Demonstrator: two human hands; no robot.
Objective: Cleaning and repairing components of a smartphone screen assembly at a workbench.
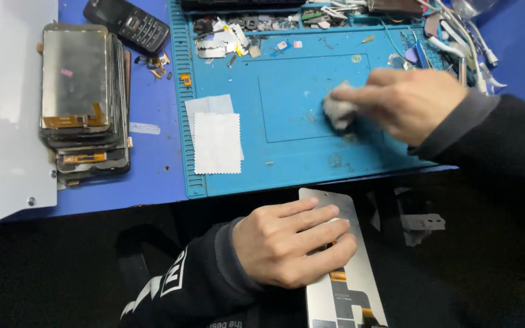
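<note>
Left hand [293, 243]: fingers curled over a phone screen panel [343, 267] held in the lap; right hand [411, 103]: pinching a grey wad [338, 111] against the blue mat [287, 152].

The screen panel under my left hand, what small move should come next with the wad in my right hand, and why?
Probably carry the grey wad in the right hand from the blue mat down to the screen panel. The left hand already pins the panel flat on the lap, back side up, while the wad presses on the mat, apart from it.
</note>
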